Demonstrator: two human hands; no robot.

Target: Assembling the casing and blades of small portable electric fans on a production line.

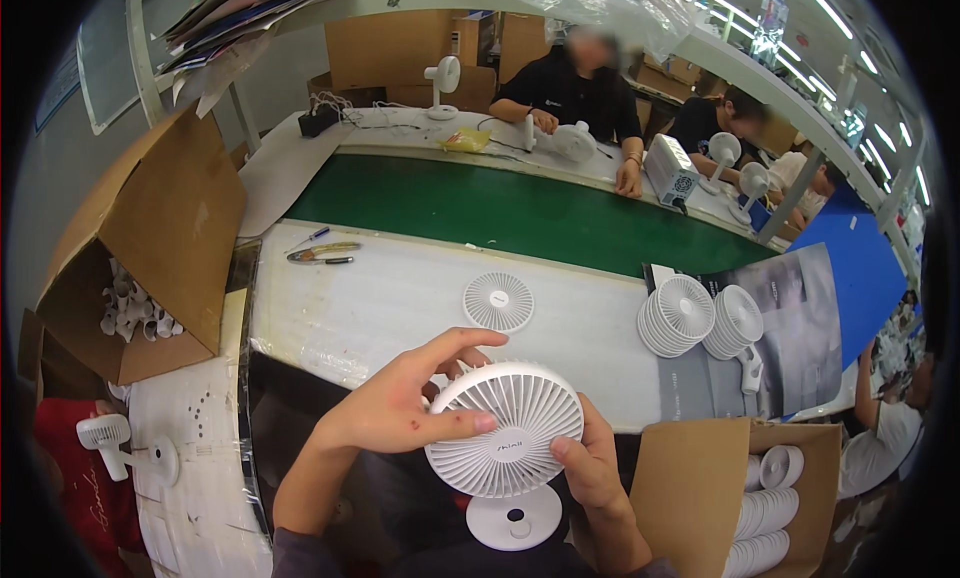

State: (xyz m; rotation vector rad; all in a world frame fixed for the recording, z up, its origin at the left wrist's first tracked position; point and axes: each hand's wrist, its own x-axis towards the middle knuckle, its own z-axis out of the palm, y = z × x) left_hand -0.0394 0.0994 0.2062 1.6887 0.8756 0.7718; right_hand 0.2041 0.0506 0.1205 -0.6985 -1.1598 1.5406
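A white desk fan (510, 433) with a round slatted grille and a disc base (513, 518) is held in front of me, its grille facing up. My left hand (400, 403) grips the grille's left rim, thumb on the slats and index finger stretched past the far edge. From the right, my right hand (595, 458) clasps the fan's side, thumb pressed on the front. Just beyond on the white worktop (400, 308) lies a loose round grille (498, 302). The fan's back and the fingers beneath it are hidden.
Pliers (325, 254) and a screwdriver (308, 239) lie at left. Stacked grilles (680, 313) stand at right, above a carton (695, 488) of white parts. Another carton (170, 238) holds white pieces. Across the green conveyor belt (440, 198) sits a co-worker (575, 93). A fan (135, 448) stands far left.
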